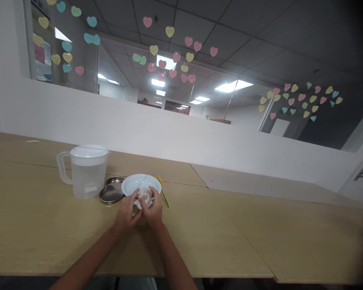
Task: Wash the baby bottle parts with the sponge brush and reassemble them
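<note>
Both of my hands are closed around a small clear, rounded object point(144, 194) with a whitish part at its lower side; its exact kind is hard to make out. My left hand point(127, 212) grips it from the left, fingertips at its edge. From the other side my right hand point(154, 209) holds it, with the thumb across the front. Just behind the hands is a shallow white bowl point(130, 186), partly covered by them. A brush with a yellow head and green handle point(165, 197) lies at the bowl's right.
Round metal dishes point(111, 194), one overlapping the other, lie left of the bowl. Farther left stands a translucent lidded pitcher point(89, 175) with its handle to the left. The wooden table point(218, 237) meets a white wall with windows bearing heart-shaped notes.
</note>
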Available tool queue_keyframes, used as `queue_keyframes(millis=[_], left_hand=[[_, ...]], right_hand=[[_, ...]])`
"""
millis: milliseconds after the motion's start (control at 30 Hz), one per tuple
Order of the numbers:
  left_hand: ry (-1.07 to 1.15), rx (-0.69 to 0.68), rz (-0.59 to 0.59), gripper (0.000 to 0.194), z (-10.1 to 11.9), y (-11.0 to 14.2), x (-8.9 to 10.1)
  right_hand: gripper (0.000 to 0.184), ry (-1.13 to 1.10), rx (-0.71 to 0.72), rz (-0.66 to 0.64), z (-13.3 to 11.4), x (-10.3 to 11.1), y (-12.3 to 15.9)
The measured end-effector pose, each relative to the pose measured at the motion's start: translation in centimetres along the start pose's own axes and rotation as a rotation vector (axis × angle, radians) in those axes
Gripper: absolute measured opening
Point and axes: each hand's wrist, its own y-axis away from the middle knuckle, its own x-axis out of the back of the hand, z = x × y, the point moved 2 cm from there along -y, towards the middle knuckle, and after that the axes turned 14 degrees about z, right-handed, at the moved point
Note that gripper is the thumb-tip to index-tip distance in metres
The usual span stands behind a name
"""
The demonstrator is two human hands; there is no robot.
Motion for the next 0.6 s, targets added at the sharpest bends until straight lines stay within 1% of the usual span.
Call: queue_keyframes(millis=[133, 267, 433, 600], left_hand=[[0.003, -0.057, -0.008, 0.052, -0.22, 0.08, 0.01], [-0.015, -0.065, 0.007, 0.049, -0.47, 0.24, -0.11], [-0.019, -0.082, 0.042, 0.045, -0.35, 0.18, 0.03], [0.004, -0.101, 0.076, 0.041, -0.37, 0.19, 0.11]], right_hand=[[0.046, 0.027, -0.009, 0.042, -0.02, -0.19, 0.58], [0.046, 0.042, 0.0, 0.097, 0.0, -0.4, 1.01], [0.047, 0.081, 0.055, 0.129, -0.25, -0.21, 0.91], [0.046, 0.099, 0.122, 0.118, -0.51, -0.02, 0.68]])
